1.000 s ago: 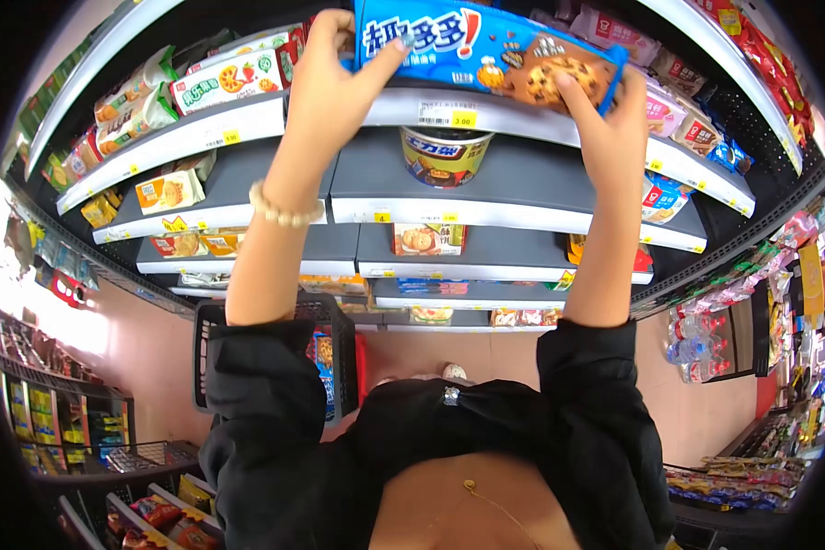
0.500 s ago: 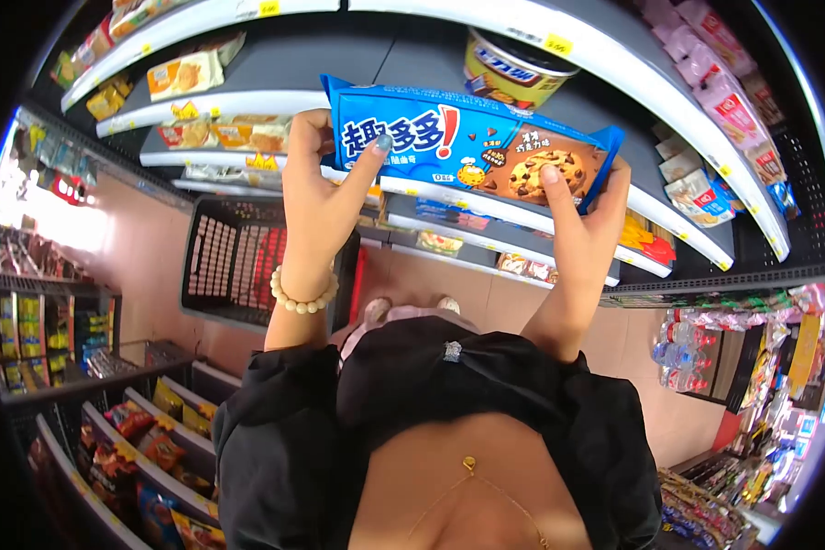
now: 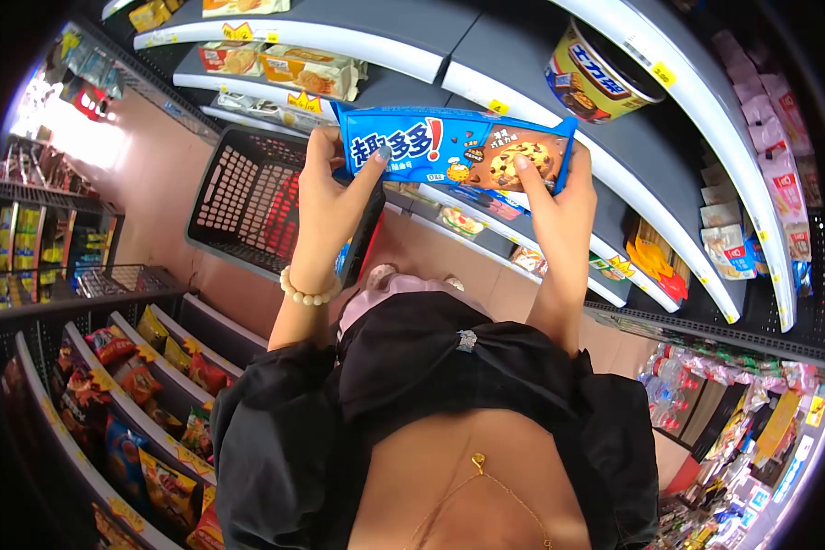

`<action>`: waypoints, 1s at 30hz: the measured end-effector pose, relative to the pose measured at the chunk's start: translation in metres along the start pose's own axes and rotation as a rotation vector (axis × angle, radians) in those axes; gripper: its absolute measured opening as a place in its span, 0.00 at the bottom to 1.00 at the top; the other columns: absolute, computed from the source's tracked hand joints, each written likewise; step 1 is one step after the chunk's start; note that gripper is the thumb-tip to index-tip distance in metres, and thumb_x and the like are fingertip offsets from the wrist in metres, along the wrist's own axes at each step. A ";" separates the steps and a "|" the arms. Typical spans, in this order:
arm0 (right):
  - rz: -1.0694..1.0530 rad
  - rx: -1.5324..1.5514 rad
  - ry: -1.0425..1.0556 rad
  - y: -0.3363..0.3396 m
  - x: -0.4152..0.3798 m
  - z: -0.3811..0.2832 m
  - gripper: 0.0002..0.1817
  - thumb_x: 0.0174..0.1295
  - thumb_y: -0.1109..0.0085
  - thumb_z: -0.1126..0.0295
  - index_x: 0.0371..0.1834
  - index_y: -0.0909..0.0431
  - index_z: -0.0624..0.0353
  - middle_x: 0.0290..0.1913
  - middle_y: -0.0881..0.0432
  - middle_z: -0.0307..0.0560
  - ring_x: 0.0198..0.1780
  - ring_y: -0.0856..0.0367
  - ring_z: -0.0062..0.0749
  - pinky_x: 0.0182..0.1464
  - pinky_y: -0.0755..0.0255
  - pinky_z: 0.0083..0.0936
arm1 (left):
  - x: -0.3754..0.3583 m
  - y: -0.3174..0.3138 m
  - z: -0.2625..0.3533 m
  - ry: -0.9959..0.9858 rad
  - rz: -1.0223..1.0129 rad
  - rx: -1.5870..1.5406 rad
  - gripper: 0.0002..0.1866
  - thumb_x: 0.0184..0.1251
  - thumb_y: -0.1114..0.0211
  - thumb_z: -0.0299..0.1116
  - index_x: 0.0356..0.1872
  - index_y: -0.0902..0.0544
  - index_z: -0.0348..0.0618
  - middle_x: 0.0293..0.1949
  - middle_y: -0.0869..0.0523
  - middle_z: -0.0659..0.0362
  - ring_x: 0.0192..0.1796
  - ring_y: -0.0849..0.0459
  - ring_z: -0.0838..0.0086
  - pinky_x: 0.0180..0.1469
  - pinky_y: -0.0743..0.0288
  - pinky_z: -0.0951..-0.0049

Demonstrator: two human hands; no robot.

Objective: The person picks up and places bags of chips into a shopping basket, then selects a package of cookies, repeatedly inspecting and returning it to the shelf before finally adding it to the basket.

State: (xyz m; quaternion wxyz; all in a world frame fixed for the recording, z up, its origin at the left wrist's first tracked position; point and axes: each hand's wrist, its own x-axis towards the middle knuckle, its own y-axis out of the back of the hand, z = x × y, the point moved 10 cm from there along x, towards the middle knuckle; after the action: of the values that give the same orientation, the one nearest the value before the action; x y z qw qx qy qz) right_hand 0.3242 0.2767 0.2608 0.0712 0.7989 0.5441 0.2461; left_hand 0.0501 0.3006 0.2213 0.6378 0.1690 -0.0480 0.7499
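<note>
A long blue cookie package (image 3: 449,151) is held level in front of the shelves, its printed front with a chocolate chip cookie facing me. My left hand (image 3: 332,197), with a beaded bracelet on the wrist, grips the package's left end, thumb on the front. At the right end my right hand (image 3: 559,206) is closed on it, thumb over the cookie picture. Both hands' other fingers are mostly hidden behind the package. A yellow and blue tub (image 3: 596,78) stands on a shelf up and to the right of the package.
A black basket (image 3: 247,203) with red showing through its holes is below left of the package. Curved shelves (image 3: 513,96) with packaged snacks run across the top and right. Snack bags (image 3: 170,486) fill racks at the lower left. Bottles (image 3: 666,385) stand at the right.
The view has turned, so the shelves and tub appear farther right and the basket appears higher. Both hands keep hold of the package, which sits slightly farther left at its right end.
</note>
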 end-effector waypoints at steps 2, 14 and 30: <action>-0.096 -0.037 0.012 -0.024 0.004 0.004 0.22 0.55 0.34 0.66 0.47 0.30 0.67 0.39 0.19 0.56 0.40 0.18 0.40 0.43 0.27 0.32 | -0.006 0.011 -0.019 0.074 0.017 -0.007 0.16 0.58 0.31 0.33 0.40 0.27 0.36 0.34 0.17 0.54 0.37 0.20 0.75 0.45 0.27 0.71; -0.631 -0.171 0.115 -0.245 -0.014 0.062 0.23 0.52 0.35 0.62 0.47 0.28 0.64 0.50 0.26 0.61 0.52 0.25 0.55 0.52 0.31 0.41 | -0.089 0.124 -0.138 0.428 0.258 0.294 0.14 0.60 0.32 0.34 0.34 0.29 0.36 0.29 0.18 0.55 0.33 0.19 0.74 0.36 0.26 0.74; -0.980 -0.652 0.159 -0.435 -0.090 0.205 0.16 0.53 0.44 0.70 0.46 0.27 0.62 0.48 0.23 0.57 0.53 0.24 0.50 0.55 0.30 0.42 | -0.200 0.115 -0.344 1.060 0.173 0.097 0.25 0.57 0.34 0.38 0.51 0.32 0.34 0.35 0.20 0.50 0.30 0.19 0.71 0.27 0.24 0.73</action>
State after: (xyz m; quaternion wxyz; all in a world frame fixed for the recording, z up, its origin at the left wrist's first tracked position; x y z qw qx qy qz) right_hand 0.0321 0.3992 -0.1114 0.3775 0.3705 0.7495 0.3980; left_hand -0.1017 0.1907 -0.1476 0.5019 -0.2079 0.3011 0.7837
